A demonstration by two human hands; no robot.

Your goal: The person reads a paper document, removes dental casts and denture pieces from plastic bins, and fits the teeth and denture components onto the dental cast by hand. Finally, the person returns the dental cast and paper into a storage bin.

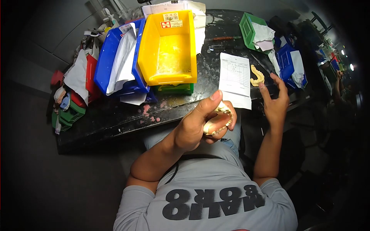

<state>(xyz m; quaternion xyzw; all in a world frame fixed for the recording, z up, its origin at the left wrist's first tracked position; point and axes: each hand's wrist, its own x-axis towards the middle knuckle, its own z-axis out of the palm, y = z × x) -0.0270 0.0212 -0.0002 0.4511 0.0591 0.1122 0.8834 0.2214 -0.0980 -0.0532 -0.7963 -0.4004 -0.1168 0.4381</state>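
My left hand (pixel 200 123) is wrapped round a dental model (pixel 220 122) with a row of pale teeth and a pinkish-tan inner surface. It is held up in front of my body, just off the bench edge. On the bench, a cream horseshoe-shaped dental cast (pixel 257 76) lies beside a printed paper form (pixel 235 81) with handwriting. My right hand (pixel 275 98) is at that cast, thumb and fingers apart. Its thumb tip overlaps the cast's lower end; whether they touch, I cannot tell. A slim dark tool (pixel 260 62) runs toward my right fingertips.
A yellow bin (pixel 167 79) and a blue bin (pixel 103 71) holding papers stand on the black bench (pixel 123 129). Red and green bins (pixel 71 117) crowd the left end. At the right are a green bin (pixel 246 30) and another blue bin (pixel 286 63). A red-handled tool (pixel 223 38) lies behind.
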